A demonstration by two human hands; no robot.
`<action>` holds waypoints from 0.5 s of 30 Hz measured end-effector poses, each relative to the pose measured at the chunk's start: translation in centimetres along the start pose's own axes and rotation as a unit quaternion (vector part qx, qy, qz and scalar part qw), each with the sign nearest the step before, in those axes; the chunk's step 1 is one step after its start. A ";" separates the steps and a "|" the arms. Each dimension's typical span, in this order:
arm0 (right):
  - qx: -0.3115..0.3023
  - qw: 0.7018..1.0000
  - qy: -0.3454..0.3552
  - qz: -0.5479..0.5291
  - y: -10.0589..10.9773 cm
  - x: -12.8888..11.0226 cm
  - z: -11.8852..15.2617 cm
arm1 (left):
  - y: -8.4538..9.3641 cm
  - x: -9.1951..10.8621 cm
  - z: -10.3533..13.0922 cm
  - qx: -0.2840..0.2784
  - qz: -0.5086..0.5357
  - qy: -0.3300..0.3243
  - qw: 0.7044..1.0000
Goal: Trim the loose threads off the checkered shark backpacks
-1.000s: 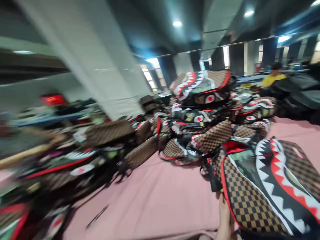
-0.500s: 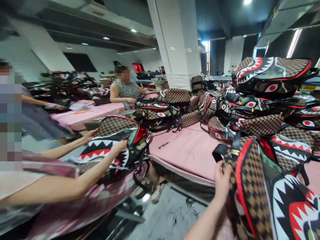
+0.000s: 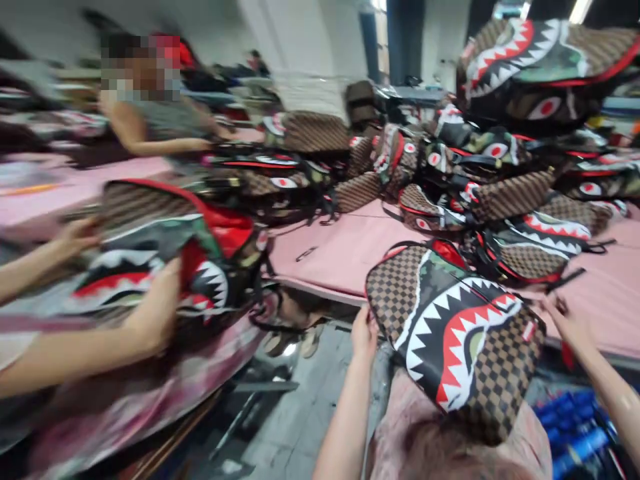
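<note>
A brown checkered backpack [image 3: 455, 333] with a shark-mouth print is tilted above my lap, at the front edge of the pink table [image 3: 330, 250]. My left hand [image 3: 365, 330] grips its left side, fingers closed at the edge. On the other side, my right hand [image 3: 563, 320] is closed at the backpack's right end, near a dark strap; what exactly lies between its fingers is too blurred to make out. A bit of red lining shows at the backpack's top opening.
At left a person's hands hold another shark-print backpack [image 3: 150, 260]. Many similar bags [image 3: 515, 187] are piled across the table's back and right. A small dark item [image 3: 306, 254] lies on the pink cloth. Another person [image 3: 145, 113] stands behind. Blue bundles [image 3: 575, 427] sit at lower right.
The backpack in my left hand has turned and moved left, now showing its printed front across my lap. My right hand has come into view. The camera view has shifted down and right.
</note>
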State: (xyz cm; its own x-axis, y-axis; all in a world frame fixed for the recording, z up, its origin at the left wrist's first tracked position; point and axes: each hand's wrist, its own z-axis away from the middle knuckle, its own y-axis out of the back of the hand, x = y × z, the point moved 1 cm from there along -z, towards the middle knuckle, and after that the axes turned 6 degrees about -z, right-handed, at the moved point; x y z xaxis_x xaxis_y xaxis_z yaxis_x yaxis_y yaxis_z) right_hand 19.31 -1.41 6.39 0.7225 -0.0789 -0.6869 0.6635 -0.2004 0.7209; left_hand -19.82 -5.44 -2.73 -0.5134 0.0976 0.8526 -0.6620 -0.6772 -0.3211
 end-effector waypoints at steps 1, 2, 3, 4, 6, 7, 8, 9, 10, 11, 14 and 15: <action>-0.006 1.000 -0.010 -0.002 0.1 0.3 -0.9 | -0.4 0.0 -0.3 -0.004 -0.010 -0.007 1.000; -0.025 1.000 -0.013 -0.007 -0.1 0.4 -2.0 | -0.7 0.1 -0.6 -0.005 -0.023 -0.016 1.000; -0.076 0.997 0.018 -0.007 -0.7 0.2 -3.2 | -1.1 0.3 -0.8 -0.004 -0.037 -0.026 0.999; -0.097 0.995 0.027 -0.010 -1.5 -0.2 -4.5 | -1.4 0.4 -0.9 -0.001 -0.051 -0.038 0.998; -0.128 0.991 0.044 -0.021 -3.7 -1.7 -6.9 | -1.6 0.9 -0.5 0.005 -0.072 -0.067 0.995; -0.146 0.987 0.056 -0.031 -4.8 -2.7 -7.8 | -1.7 1.2 -0.1 0.003 -0.081 -0.084 0.993; -0.167 0.983 0.068 -0.040 -5.9 -3.9 -8.5 | -1.7 1.6 0.4 -0.003 -0.088 -0.100 0.991; -0.184 0.979 0.077 -0.049 -6.8 -5.1 -8.9 | -1.8 2.0 0.9 -0.012 -0.096 -0.109 0.989; -0.198 0.975 0.084 -0.057 -7.5 -6.4 -9.0 | -2.0 2.4 1.4 -0.022 -0.108 -0.109 0.988; -0.207 0.972 0.086 -0.065 -7.9 -7.5 -9.0 | -2.4 2.7 1.8 -0.032 -0.121 -0.096 0.987; -0.198 0.973 0.076 -0.090 -7.8 -10.2 -8.6 | -4.8 3.7 2.3 0.000 -0.273 -0.018 0.962; -0.186 0.975 0.069 -0.101 -7.5 -10.8 -8.5 | -6.1 3.9 2.3 -0.012 -0.298 -0.020 0.954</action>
State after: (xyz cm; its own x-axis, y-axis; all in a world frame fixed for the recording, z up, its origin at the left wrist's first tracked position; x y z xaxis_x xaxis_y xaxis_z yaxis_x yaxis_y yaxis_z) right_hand 8.26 9.28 9.19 0.5726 0.0625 -0.8175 0.8007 0.1715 0.5740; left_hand -16.54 -2.58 3.54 -0.0215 0.4323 0.9015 -0.8428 -0.4929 0.2163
